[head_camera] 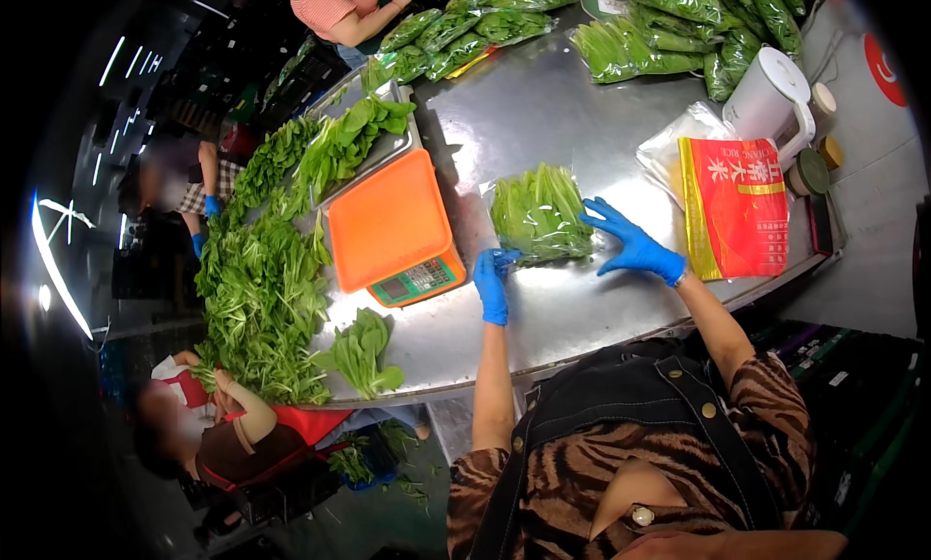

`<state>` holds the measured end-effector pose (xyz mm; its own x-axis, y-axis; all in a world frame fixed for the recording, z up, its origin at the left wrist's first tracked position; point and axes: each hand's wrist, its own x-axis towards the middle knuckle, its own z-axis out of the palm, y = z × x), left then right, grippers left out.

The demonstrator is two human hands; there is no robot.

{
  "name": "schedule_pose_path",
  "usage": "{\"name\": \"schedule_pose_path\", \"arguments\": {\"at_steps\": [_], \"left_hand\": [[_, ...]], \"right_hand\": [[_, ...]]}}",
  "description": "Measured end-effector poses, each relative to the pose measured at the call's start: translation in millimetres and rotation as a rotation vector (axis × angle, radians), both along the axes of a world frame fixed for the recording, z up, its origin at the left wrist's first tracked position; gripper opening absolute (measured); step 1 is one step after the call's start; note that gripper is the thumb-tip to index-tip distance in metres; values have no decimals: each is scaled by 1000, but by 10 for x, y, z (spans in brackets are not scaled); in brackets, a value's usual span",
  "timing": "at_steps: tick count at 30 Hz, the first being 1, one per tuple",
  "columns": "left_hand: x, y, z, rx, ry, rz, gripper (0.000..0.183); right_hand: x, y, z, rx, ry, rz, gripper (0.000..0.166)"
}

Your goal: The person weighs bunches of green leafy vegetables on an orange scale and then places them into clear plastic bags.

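A clear plastic bag of leafy greens (542, 214) lies flat on the steel table (465, 342) before me. My left hand (494, 284), in a blue glove, grips the bag's near left corner with bent fingers. Spread wide, my gloved right hand (633, 244) has its fingertips at the bag's right side and holds nothing. To the left of the bag stands an orange digital scale (393, 229) with nothing on its plate. A small bunch of loose greens (361, 353) lies near the table's front edge.
A large heap of loose greens (265, 305) covers the table's left end, where co-workers stand or sit. Greens lie on a second scale (385, 149). At the right are a red and yellow rice bag (742, 211), clear bags (673, 153) and a white jug (767, 94). Bagged greens (676, 36) pile up behind.
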<state>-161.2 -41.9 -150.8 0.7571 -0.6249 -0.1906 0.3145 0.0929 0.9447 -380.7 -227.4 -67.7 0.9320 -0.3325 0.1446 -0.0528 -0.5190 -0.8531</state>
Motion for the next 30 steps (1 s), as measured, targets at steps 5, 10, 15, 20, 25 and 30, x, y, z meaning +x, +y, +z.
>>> {"name": "schedule_pose_path", "arguments": {"at_steps": [5, 10, 15, 20, 25, 30], "left_hand": [[24, -1, -33, -9, 10, 27, 28], [65, 10, -31, -35, 15, -5, 27], [-12, 45, 111, -51, 12, -78, 24], [-144, -50, 445, -5, -222, -52, 24], [-68, -261, 426, 59, -432, 30, 22], [35, -458, 373, 134, -328, 48, 27]], "right_hand": [[241, -10, 17, 30, -105, 74, 38], [472, 47, -123, 504, -281, -125, 36], [589, 3, -313, 828, -265, -280, 35], [613, -71, -442, 921, -330, -295, 31], [630, -98, -494, 902, -310, -317, 33], [651, -150, -616, 962, -331, -378, 31]]}}
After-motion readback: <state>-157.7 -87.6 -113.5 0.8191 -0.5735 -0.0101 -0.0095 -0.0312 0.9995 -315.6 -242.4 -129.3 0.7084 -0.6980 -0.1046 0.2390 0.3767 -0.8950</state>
